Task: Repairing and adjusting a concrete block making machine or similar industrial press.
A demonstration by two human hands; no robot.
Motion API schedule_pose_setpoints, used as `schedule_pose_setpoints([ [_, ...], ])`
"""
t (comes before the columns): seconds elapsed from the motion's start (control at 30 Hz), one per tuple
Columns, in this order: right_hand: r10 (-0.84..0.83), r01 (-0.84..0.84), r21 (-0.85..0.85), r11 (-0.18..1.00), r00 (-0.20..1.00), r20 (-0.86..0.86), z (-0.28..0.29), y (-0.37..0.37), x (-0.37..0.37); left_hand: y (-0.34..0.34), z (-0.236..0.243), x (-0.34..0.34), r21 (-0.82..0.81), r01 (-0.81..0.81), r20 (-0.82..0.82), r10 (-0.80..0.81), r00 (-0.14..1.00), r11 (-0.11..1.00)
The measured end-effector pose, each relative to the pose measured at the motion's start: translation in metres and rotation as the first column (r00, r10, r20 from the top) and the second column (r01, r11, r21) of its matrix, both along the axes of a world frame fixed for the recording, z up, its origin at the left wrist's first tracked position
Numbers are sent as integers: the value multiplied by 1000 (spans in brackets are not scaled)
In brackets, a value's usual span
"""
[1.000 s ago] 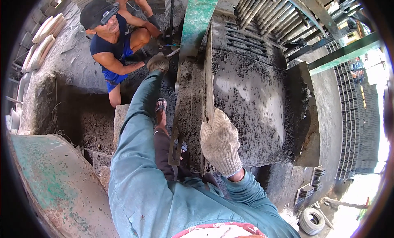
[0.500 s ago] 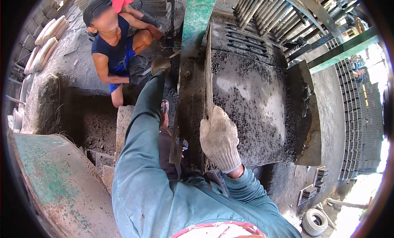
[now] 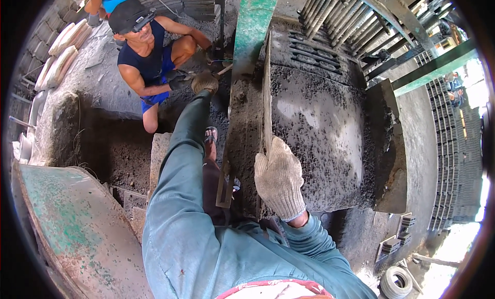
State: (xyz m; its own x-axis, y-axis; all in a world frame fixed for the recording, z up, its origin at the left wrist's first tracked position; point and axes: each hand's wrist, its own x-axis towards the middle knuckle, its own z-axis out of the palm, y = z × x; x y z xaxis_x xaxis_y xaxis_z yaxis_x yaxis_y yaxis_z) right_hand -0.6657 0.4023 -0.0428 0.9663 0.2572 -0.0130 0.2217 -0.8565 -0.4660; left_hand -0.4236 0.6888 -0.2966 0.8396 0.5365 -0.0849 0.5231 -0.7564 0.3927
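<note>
Left hand: the gloved left hand [image 3: 205,83] was stretched well forward, its fingers balled, apparently clamped on the pale rod [image 3: 225,69].
Rod: it slanted toward the green post [image 3: 255,26], left of the bench [image 3: 346,147].
Right hand: the gloved right hand [image 3: 280,179] lay over the near end of the side board [image 3: 267,105], thumb to the left, other fingers together; whether they gripped could not be told.
Grit: dark crumbs [image 3: 309,170] lay scattered over the bench.
Co-worker: the co-worker [image 3: 142,59] crouched left of the rod, a dark-gloved hand [image 3: 179,81] near the left hand.
Knock risk: a sudden swing of the rod could hit that nearby hand.
Slip risk: loose grit under the right glove might make it slide.
Spill risk: a jolt could shake crumbs off the bench.
</note>
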Motion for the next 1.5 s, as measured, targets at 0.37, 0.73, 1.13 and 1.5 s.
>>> schedule_pose_setpoints([
  [0.37,-14,14,-14,1000,1000,27,0,2,-1,-8,-4,-1,-93,-96,30,99,995,991],
  [0.73,0,1,-20,1000,998,59,-5,1,1,-10,7,-8,-122,-116,44,123,991,986],
  [1.13,-12,12,0,1000,997,83,-8,3,0,3,10,-9,-48,-110,-117,103,988,993],
  [1.5,-16,20,-35,999,993,117,-11,2,0,-7,32,-6,86,-131,-240,148,959,988],
])
